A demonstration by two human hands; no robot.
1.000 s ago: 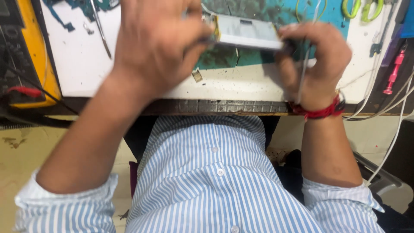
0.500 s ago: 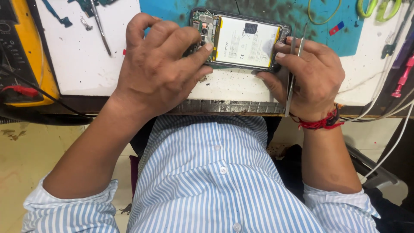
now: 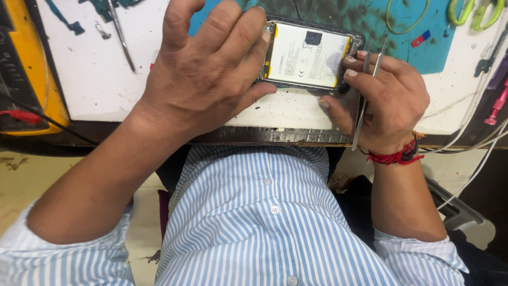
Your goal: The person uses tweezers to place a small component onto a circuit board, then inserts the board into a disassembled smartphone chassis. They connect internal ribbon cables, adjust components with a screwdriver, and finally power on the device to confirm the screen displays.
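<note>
Opened phone (image 3: pixel 309 55) lies flat at near edge of bench (image 3: pixel 95 90), back cover already off, battery (image 3: pixel 307 53) still seated; left hand (image 3: pixel 206 74) fingers curl over its left end, right hand (image 3: pixel 386 106) fingers pinch tweezers (image 3: pixel 365 90) at its right end.

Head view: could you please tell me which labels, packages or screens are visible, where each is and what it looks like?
Battery label: white rectangle with yellow ends and dark print, in the opened phone between left hand and right hand.
Meter: yellow-cased, far left edge; its screen is not visible.
</note>
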